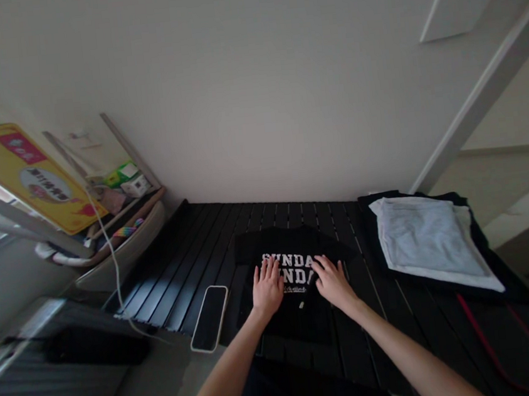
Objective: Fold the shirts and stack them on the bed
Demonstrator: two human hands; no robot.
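Note:
A black T-shirt (300,317) with white lettering across its chest lies spread out in front of me on a black slatted table (161,297). My left hand (267,286) rests flat on the left part of the print, fingers stretched and pointing away from me. On the right part of the print lies my right hand (332,282), its fingers spread on the fabric. Both hands cover some of the letters. A small pale mark (301,305) shows on the shirt below the print, between the hands.
A phone (210,319) lies at the table's near left edge. Folded grey and white clothes (424,231) sit on dark fabric at the right. A cart (127,244) with a yellow box (30,175) and a hanging white cable (112,258) stands left. Behind rises a wall (258,98).

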